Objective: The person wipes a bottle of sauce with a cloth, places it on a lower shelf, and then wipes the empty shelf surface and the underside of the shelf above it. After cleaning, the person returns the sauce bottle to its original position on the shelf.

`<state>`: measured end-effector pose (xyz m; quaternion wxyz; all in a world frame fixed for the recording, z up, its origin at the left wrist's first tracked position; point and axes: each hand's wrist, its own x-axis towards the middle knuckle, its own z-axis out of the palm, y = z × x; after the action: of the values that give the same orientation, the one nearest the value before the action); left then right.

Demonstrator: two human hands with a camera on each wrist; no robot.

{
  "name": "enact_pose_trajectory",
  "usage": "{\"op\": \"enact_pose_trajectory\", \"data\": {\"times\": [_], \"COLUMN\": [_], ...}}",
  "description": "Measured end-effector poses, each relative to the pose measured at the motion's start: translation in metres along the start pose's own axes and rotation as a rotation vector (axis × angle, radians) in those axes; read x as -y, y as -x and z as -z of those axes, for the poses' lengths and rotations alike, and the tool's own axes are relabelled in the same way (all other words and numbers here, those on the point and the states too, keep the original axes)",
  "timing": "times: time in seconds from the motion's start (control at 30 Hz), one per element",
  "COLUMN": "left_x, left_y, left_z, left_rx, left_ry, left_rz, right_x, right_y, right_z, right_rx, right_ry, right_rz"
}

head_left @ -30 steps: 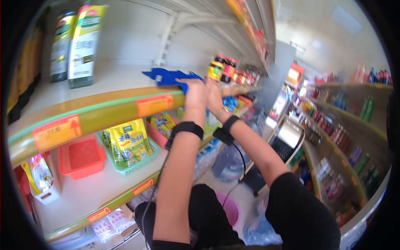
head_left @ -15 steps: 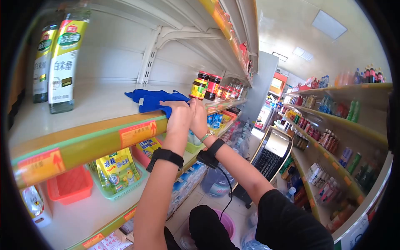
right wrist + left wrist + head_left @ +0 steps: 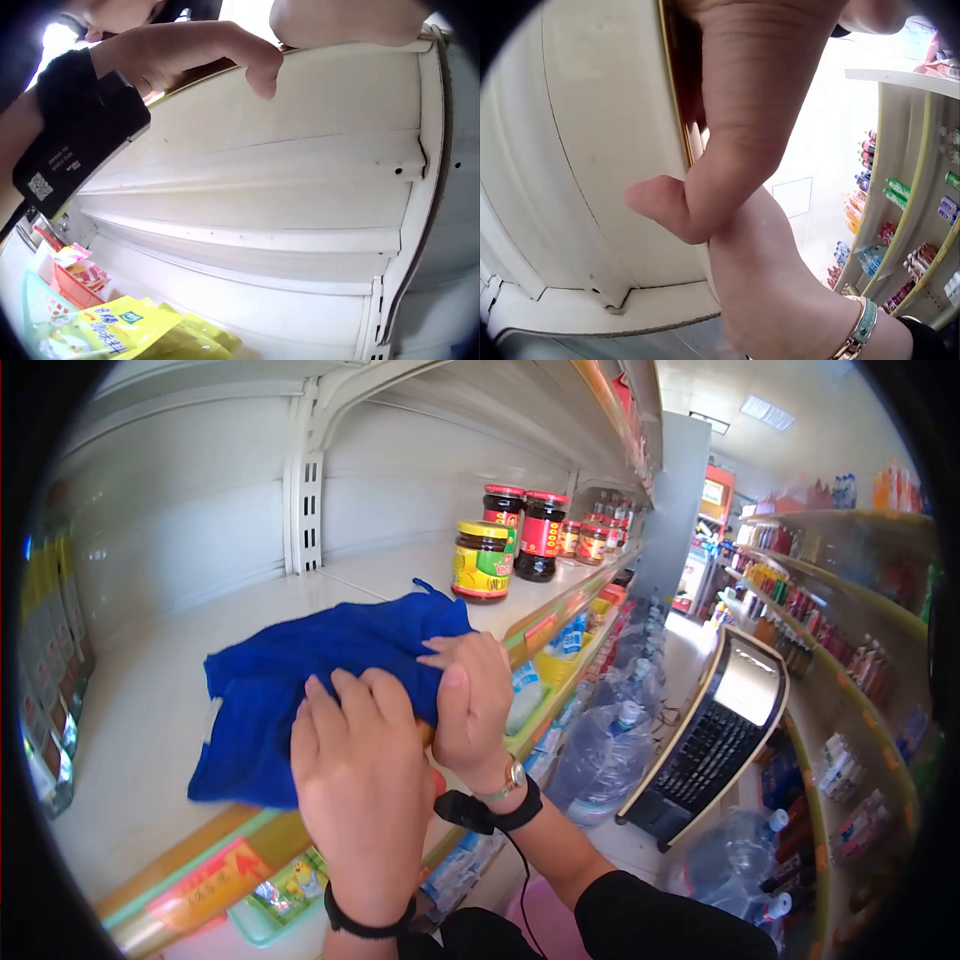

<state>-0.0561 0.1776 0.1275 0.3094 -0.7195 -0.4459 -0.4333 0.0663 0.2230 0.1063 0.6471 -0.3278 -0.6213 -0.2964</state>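
Dark-filled jars point(image 3: 538, 550), packet point(image 3: 298, 884) in basket point(image 3: 250, 927), left hand point(image 3: 362, 790) outspread on cloth point(image 3: 262, 710), right hand point(image 3: 474, 705), grip unclear

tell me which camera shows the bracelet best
The left wrist view: the bracelet is close there, green and gold parts distinct. The head view shows it smaller; the right wrist view, not at all.

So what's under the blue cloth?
The white shelf shows to the left of and behind the blue cloth, so it lies on that. Anything else beneath is covered, and the hands hide part too.
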Motion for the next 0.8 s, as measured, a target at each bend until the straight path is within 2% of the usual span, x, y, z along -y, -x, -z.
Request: {"op": "enact_pose_trajectory", "data": {"times": [0.13,0.4,0.47,0.53,0.67,0.73,0.8], "left_x": [0.000,-0.002,-0.004,-0.002,0.004,0.005,0.008], "left_y": [-0.001,-0.005,-0.010,-0.013,-0.021,-0.041,-0.057], "left_z": [-0.005,0.009,0.024,0.037,0.052,0.063,0.058], "left_rx": [-0.047,-0.028,0.199,0.192,0.180,0.421,0.215], "left_ry": [-0.057,-0.003,0.131,0.180,0.374,0.343,0.359], "left_rz": [-0.039,-0.061,-0.022,-0.046,-0.048,0.022,-0.049], "right_x": [-0.004,0.008,0.010,0.007,0.003,0.013,0.008], "right_y": [0.003,-0.009,-0.012,-0.019,-0.045,-0.066,-0.085], "right_z": [-0.003,0.008,0.012,0.016,0.022,0.035,0.041], "right_rx": [-0.080,-0.013,0.028,0.176,0.258,0.351,0.328], "right_ry": [-0.057,-0.027,-0.003,0.043,-0.007,-0.024,-0.039], "right_rz": [0.048,0.021,0.019,-0.082,-0.155,-0.289,-0.279]}}
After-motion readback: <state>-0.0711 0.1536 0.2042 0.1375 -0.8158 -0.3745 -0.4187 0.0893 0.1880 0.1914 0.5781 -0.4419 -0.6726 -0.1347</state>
